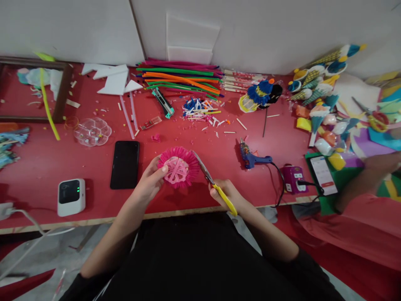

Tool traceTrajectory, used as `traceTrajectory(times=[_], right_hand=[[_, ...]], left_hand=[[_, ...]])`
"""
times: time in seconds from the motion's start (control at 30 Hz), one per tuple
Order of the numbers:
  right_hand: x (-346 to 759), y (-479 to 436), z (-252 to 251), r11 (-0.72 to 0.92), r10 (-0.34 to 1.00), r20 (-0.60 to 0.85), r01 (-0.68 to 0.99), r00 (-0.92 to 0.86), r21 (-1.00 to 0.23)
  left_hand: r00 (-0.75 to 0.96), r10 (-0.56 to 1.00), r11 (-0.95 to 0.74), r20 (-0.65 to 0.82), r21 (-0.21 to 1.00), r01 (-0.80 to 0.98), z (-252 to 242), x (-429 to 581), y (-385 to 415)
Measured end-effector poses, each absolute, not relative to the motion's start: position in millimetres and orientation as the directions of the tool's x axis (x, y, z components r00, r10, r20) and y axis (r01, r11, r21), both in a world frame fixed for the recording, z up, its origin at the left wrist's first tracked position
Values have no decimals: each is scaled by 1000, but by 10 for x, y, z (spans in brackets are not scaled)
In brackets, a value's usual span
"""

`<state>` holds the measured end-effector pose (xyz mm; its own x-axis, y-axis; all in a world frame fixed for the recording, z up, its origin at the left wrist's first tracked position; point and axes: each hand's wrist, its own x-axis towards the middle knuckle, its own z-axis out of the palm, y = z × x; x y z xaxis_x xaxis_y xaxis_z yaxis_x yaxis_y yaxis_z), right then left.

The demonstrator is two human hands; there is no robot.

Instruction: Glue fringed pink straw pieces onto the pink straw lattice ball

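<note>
"Pink fringed disc (178, 168), up in the left hand (151, 180), and what a grip: thumb pressed on the pale crossed strips, fingers closed at the left edge, some of them hidden underneath!"

"Sensible hold, by the look of it. Pinching one side probably leaves the fringe opposite the thumb free, with the piece seemingly just off the red table (94, 167)."

"And the right hand (228, 193)?"

"Curled around the yellow-handled scissors (215, 186), blades just beside the fringe, across the disc from the left thumb. Touching? Cannot tell!"

"Handles tucked against the right fingers, likely to let the blades reach forward. Long axis slanting, tips away from the palm and leftward."

"Which way does the disc point?"

"Patterned face up, fringe spreading all round; being round, it shows no clear long axis."

"Beyond the fingers lie colourful offcuts (199, 108); left of the left fingers, a black phone (124, 165); right of the right fingers, a glue gun (250, 159), nozzle aimed away, perhaps parked there for easy reach."
</note>
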<state>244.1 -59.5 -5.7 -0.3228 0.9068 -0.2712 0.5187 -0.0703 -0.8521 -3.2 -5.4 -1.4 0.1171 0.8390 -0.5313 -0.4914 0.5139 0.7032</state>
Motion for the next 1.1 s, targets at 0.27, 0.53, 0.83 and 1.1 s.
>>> traceTrajectory(times=[0.27,0.53,0.83,1.1], right_hand=[[2437,-593,-55,-92,919,-271,511,-287,-854],[2430,-643,-106,-113,936,-264,510,-233,-853],[2509,-591,-123,-97,947,-241,524,-213,-846],[2473,-588,-79,-59,908,-259,511,-330,-857]], left_hand=[[134,839,520,-528,701,-488,-24,-21,-63],[165,844,521,-510,706,-481,29,11,-23],[123,845,511,-520,719,-471,-54,-129,26],[156,863,492,-480,730,-474,-46,-120,11]])
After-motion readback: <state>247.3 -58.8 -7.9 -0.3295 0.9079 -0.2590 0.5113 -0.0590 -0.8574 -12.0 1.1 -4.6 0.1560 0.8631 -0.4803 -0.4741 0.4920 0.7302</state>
